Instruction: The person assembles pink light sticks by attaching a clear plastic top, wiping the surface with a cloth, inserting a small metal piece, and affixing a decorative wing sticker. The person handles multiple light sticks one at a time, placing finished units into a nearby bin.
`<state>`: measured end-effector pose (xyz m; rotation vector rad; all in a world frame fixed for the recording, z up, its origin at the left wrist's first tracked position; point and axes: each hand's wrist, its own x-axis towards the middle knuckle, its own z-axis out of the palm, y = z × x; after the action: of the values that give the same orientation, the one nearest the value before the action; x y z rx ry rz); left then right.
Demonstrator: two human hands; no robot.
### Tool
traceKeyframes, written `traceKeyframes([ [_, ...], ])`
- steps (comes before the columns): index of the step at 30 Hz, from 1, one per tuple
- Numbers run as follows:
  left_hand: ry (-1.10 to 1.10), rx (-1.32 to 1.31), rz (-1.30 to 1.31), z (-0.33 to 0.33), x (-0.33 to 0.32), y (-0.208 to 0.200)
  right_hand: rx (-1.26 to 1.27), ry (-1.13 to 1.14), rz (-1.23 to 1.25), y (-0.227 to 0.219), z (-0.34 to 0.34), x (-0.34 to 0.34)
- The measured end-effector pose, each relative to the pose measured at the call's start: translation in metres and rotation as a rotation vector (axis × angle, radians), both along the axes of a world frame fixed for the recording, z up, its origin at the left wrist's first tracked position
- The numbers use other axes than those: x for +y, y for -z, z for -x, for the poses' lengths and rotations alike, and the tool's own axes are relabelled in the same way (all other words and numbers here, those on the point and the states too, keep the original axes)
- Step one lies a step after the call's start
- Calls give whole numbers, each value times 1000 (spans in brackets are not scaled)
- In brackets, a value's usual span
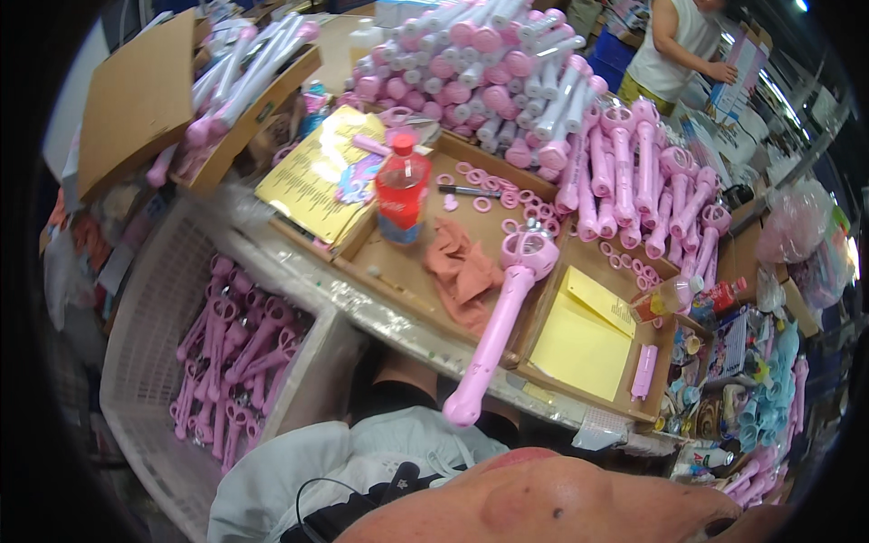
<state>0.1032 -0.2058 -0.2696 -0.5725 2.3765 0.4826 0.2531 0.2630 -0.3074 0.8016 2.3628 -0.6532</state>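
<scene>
Though a pink wand (501,328) overhangs the tray (407,281), the hands' nearness and grip cannot be told.

Pink wand (501,326) slanting across a shallow cardboard tray (396,274) and past the table's (362,306) edge, red bottle (403,185) and orange cloth (460,271) inside, pink-and-white rods (471,81) heaped behind, pale basket (136,362) of pink pieces (240,348) at left

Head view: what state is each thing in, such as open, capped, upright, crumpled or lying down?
Pink wand: slanting across the tray's front edge, no hand on it.
Red-capped bottle: upright, cap on.
Black marker: lying down.
Orange cloth: crumpled.
Crate: open-topped, wands jumbled inside.
Cardboard box: open, flap raised.
</scene>
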Motion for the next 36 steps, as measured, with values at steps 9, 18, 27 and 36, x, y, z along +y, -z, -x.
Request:
traceKeyframes([
  [9,101,-390,-122,-32,8,2,-49,40,66,-18,2,14],
  [18,198,-287,-218,-11,31,-25,-54,-31,99,-23,-14,12],
  [27,368,69,-245,90,39,11,386,192,-60,-38,-47,-43],
  [36,480,556,-1135,81,133,-168,779,704,1495,-268,121,-119],
])
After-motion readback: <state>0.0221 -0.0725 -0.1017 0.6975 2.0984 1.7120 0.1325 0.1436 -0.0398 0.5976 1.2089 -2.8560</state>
